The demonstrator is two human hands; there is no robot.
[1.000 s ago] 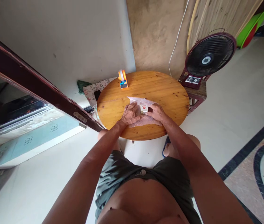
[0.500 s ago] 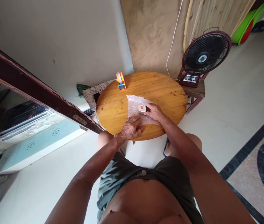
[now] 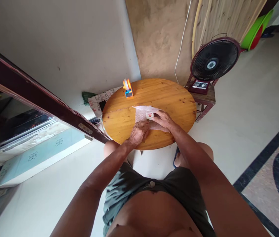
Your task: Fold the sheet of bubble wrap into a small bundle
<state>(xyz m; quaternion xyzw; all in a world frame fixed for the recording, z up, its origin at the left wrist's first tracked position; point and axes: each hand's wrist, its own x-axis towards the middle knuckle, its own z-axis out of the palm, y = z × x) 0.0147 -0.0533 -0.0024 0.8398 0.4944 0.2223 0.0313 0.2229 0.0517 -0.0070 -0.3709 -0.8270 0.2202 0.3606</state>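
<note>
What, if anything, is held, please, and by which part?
The right hand touches the white box at its right side; the left hand is at the near edge of the bubble wrap. Whether either grips is unclear.

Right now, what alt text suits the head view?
A person's right hand touches a small white-and-red box on pinkish bubble wrap; the left hand is at the wrap's near edge. An orange-blue tape dispenser stands behind, on the rounded wooden table.

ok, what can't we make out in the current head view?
Head view, all:
Small box: fine print too small; right side partly hidden by the right hand.
Bubble wrap: near left corner hidden by the left hand.
Floor pattern: cut off by the picture's right edge.
</note>
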